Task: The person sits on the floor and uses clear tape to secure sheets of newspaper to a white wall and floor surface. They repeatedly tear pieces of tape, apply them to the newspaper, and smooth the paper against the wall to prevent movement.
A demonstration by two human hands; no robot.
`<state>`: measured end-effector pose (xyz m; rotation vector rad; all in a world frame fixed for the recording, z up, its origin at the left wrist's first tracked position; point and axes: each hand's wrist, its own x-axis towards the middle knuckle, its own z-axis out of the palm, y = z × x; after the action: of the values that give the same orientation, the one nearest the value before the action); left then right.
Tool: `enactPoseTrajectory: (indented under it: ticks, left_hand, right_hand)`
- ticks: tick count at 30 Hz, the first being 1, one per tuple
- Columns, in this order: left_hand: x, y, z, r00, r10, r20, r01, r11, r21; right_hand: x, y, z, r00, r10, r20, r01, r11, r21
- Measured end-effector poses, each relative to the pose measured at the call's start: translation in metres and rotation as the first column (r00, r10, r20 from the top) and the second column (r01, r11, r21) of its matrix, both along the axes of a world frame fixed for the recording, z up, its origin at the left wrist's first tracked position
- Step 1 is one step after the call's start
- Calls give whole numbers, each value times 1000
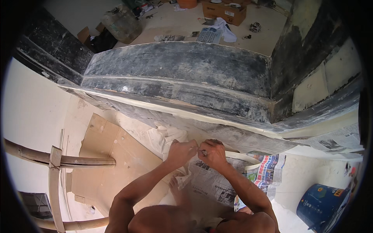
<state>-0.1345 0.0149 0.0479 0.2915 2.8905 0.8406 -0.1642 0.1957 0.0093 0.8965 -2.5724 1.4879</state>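
Note:
My left hand [183,151] and my right hand [214,152] are raised close together, fingertips almost touching. Both have curled fingers with thumb and fingertips pinched together. Anything between them is too small to make out. Beneath them, newspaper sheets [208,183] cover the floor by my bare foot [174,186]. A crumpled off-white cloth [169,135] lies just beyond my left hand. Colour-printed newspaper [266,171] spreads to the right of my right forearm. Ahead of both hands, a strip of newspaper [233,132] hangs along the underside of a dark, pale-smeared ledge [180,64].
Flattened cardboard [116,163] lies left on the floor, beside a bamboo ladder [55,163]. A blue bucket [320,206] stands at right. Past the ledge are a dirty plastic container [123,26], a cardboard box [225,13] and a white cloth [225,29].

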Motion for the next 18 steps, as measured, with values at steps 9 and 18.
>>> enactPoseTrajectory:
  ticks: [9, 18]
  left_hand:
    - [29, -61, -29, 955, 283, 92, -228, 895, -383]
    - [55, -28, 45, 858, 333, 391, -141, 886, -443]
  right_hand:
    - [37, 2, 33, 990, 64, -125, -72, 995, -65]
    - [27, 9, 31, 991, -33, -128, 34, 999, 9]
